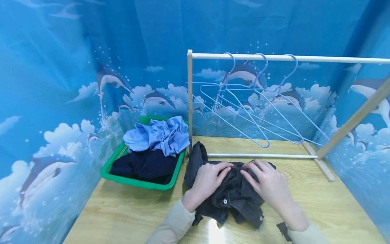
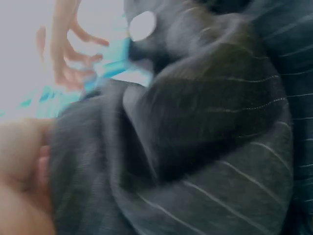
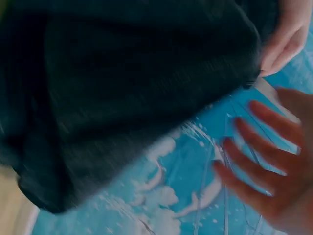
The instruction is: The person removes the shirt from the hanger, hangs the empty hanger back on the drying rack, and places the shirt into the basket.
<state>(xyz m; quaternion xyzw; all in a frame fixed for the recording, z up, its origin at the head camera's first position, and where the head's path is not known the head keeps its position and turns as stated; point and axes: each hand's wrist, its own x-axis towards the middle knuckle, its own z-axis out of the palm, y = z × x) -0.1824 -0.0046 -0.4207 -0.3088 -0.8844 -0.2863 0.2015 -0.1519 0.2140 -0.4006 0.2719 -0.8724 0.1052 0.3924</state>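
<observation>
A dark grey pinstriped shirt (image 1: 225,193) with white buttons lies bunched on the table in the head view, partly lifted. My left hand (image 1: 205,179) pinches its upper edge between thumb and fingers. Cloth fills most of the left wrist view, with part of the left hand (image 2: 22,181) at the lower left. Over the shirt's right side is my right hand (image 1: 269,184). In the right wrist view this right hand (image 3: 274,161) has its fingers spread beside the cloth, apart from it. Folds hide much of the collar and sleeves.
A green basket (image 1: 105,173) at left holds a light blue garment (image 1: 164,134) and a dark navy one (image 1: 143,166). Behind the shirt stands a rack with a white rail (image 1: 329,59) and three blue hangers (image 1: 262,132). A small dark piece (image 1: 284,230) lies near the right wrist.
</observation>
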